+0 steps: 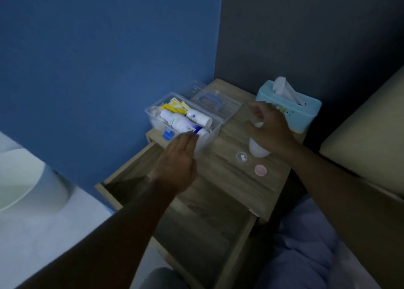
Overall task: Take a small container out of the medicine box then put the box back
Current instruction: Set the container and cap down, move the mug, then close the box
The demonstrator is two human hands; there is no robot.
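The clear plastic medicine box (pixel 213 133) stands uncovered at the back left of the wooden bedside table (pixel 231 177), filled with white bottles (pixel 178 120) and yellow packets. My left hand (pixel 177 159) is flat with straight fingers, its fingertips at the box's near wall, holding nothing. My right hand (pixel 270 127) curls over a white rounded container (pixel 258 149), which shows below the palm and between thumb and fingers. A small clear round container (pixel 241 157) and a pink cap (pixel 260 170) lie on the tabletop.
The box's clear lid with a blue handle (pixel 211 99) lies behind the box. A light-blue tissue box (pixel 290 110) sits at the back right. The table's drawer (pixel 196 223) is pulled out below my left arm. Blue wall at left, bed at right.
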